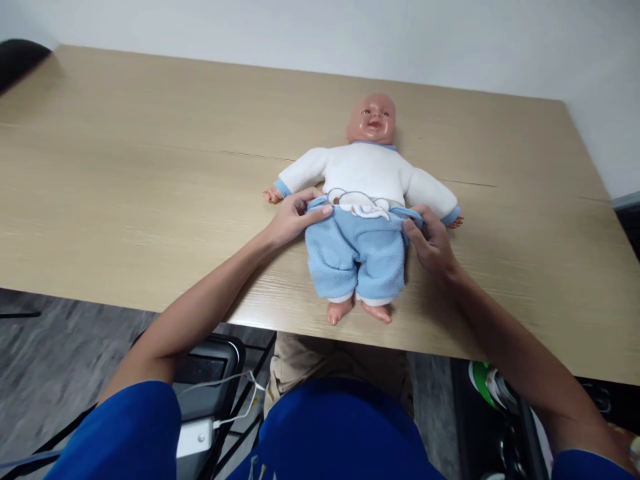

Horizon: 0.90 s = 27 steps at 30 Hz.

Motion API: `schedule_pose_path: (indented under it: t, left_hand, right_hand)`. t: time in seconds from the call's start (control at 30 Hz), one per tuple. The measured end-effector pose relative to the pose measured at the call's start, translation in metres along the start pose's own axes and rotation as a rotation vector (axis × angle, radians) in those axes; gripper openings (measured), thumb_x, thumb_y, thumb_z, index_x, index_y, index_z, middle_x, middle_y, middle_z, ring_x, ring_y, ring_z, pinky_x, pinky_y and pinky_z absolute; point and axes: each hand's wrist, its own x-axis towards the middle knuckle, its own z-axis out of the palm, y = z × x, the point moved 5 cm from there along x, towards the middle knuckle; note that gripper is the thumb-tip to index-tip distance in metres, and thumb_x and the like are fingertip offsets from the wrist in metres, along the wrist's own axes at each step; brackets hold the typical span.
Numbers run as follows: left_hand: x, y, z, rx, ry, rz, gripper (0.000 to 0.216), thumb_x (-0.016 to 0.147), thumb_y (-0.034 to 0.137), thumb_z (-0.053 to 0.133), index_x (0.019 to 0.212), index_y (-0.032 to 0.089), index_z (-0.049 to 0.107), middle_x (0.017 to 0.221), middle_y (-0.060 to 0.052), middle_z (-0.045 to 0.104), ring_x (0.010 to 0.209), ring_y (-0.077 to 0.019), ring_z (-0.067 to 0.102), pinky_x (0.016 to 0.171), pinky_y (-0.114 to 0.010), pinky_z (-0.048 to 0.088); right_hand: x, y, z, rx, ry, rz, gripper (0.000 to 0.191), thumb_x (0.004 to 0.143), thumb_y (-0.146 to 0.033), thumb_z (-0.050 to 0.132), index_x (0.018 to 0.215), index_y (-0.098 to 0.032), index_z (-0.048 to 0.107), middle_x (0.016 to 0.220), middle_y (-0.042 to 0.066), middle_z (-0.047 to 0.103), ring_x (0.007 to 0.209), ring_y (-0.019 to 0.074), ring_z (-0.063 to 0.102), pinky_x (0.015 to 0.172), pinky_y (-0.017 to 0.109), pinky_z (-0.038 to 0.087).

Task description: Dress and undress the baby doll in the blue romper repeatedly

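Note:
A baby doll [373, 123] lies on its back with its head toward the wall and its feet near the table's front edge. It wears a white top [363, 167] with blue cuffs and light blue trousers [333, 257]. My left hand [297, 215] pinches the trouser waistband at one hip, thumb on top. At the other hip my right hand [431, 241] grips the waistband between thumb and fingers. Between them the cloth's top edge is folded over, and a white, cartoon-like patch [367, 208] shows there.
The wooden table [150, 173] stands against a white wall [320, 33]. Below its front edge are a dark case [233, 360] with a white power bank [195, 438] and cable on the left, and a dark bin of items [493, 427] on the right. A black chair back [20, 60] shows at far left.

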Motion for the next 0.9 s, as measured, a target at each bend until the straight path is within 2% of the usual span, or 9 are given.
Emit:
schedule_pose_path:
  t: [0.13, 0.23, 0.37, 0.47, 0.57, 0.63, 0.7, 0.8, 0.9]
  left_hand:
    - [0.02, 0.015, -0.002, 0.024, 0.022, 0.224, 0.064, 0.093, 0.082, 0.105, 0.106, 0.024, 0.081, 0.11, -0.006, 0.083, 0.104, -0.0219, 0.076, 0.093, -0.034, 0.06]
    - [0.042, 0.019, -0.001, 0.007, 0.053, 0.325, 0.062, 0.094, 0.08, 0.107, 0.113, 0.026, 0.082, 0.119, -0.007, 0.086, 0.115, -0.0254, 0.08, 0.103, -0.038, 0.063]
    - [0.06, 0.002, -0.005, -0.057, 0.147, 0.29, 0.068, 0.092, 0.083, 0.107, 0.115, 0.025, 0.079, 0.105, -0.005, 0.08, 0.098, -0.0217, 0.076, 0.088, -0.036, 0.058]
    - [0.057, -0.016, -0.016, -0.036, 0.167, 0.191, 0.075, 0.086, 0.087, 0.109, 0.112, 0.024, 0.079, 0.097, -0.002, 0.074, 0.088, -0.0188, 0.068, 0.081, -0.035, 0.052]
    - [0.048, -0.024, -0.023, 0.048, 0.06, 0.142, 0.075, 0.089, 0.088, 0.106, 0.098, 0.021, 0.075, 0.093, -0.002, 0.069, 0.084, -0.0169, 0.061, 0.078, -0.035, 0.048]
    - [0.043, -0.024, -0.022, 0.07, -0.003, 0.136, 0.073, 0.095, 0.087, 0.102, 0.094, 0.02, 0.074, 0.091, -0.003, 0.067, 0.083, -0.0172, 0.06, 0.076, -0.036, 0.047]
    - [0.041, -0.024, -0.019, 0.02, -0.004, 0.126, 0.071, 0.101, 0.09, 0.095, 0.102, 0.021, 0.079, 0.095, -0.004, 0.072, 0.085, -0.0203, 0.066, 0.077, -0.036, 0.051]
    - [0.04, -0.024, -0.018, -0.033, 0.026, 0.119, 0.071, 0.106, 0.093, 0.087, 0.117, 0.023, 0.085, 0.102, -0.007, 0.078, 0.092, -0.0263, 0.076, 0.08, -0.039, 0.059]
    - [0.04, -0.023, -0.031, 0.034, -0.038, 0.139, 0.063, 0.105, 0.086, 0.091, 0.109, 0.024, 0.087, 0.101, -0.007, 0.078, 0.094, -0.0278, 0.076, 0.085, -0.042, 0.063]
  right_hand:
    - [0.016, -0.017, -0.004, 0.009, 0.052, -0.16, 0.058, 0.113, -0.088, 0.078, 0.103, -0.031, 0.074, 0.094, 0.003, 0.067, 0.088, 0.026, 0.063, 0.09, 0.047, 0.065]
    - [0.043, -0.008, -0.002, 0.076, 0.091, -0.134, 0.061, 0.111, -0.093, 0.078, 0.108, -0.032, 0.073, 0.093, 0.002, 0.065, 0.084, 0.024, 0.06, 0.082, 0.042, 0.062]
    - [0.068, 0.026, 0.003, 0.217, 0.098, 0.017, 0.077, 0.096, -0.108, 0.081, 0.103, -0.034, 0.064, 0.082, -0.003, 0.057, 0.071, 0.0201, 0.051, 0.063, 0.036, 0.051]
    - [0.062, 0.045, 0.004, 0.174, 0.05, 0.098, 0.083, 0.089, -0.112, 0.084, 0.098, -0.032, 0.065, 0.078, -0.004, 0.056, 0.069, 0.0185, 0.046, 0.059, 0.035, 0.043]
    - [0.049, 0.048, 0.002, 0.121, 0.051, 0.12, 0.076, 0.095, -0.105, 0.085, 0.095, -0.03, 0.072, 0.083, -0.001, 0.062, 0.079, 0.0208, 0.056, 0.073, 0.037, 0.056]
    - [0.044, 0.047, 0.006, 0.231, 0.049, 0.175, 0.066, 0.096, -0.095, 0.091, 0.1, -0.031, 0.077, 0.095, 0.003, 0.075, 0.097, 0.0256, 0.069, 0.095, 0.041, 0.066]
    - [0.045, 0.044, 0.016, 0.406, 0.041, 0.248, 0.059, 0.096, -0.089, 0.092, 0.113, -0.034, 0.08, 0.112, 0.005, 0.085, 0.12, 0.0313, 0.077, 0.113, 0.045, 0.069]
    - [0.049, 0.039, 0.025, 0.564, 0.018, 0.282, 0.053, 0.097, -0.085, 0.089, 0.122, -0.04, 0.079, 0.128, 0.003, 0.092, 0.143, 0.0347, 0.079, 0.123, 0.05, 0.07]
    - [0.049, 0.038, 0.019, 0.576, -0.101, 0.292, 0.047, 0.089, -0.074, 0.097, 0.111, -0.036, 0.08, 0.127, 0.007, 0.094, 0.147, 0.0385, 0.08, 0.127, 0.053, 0.07]
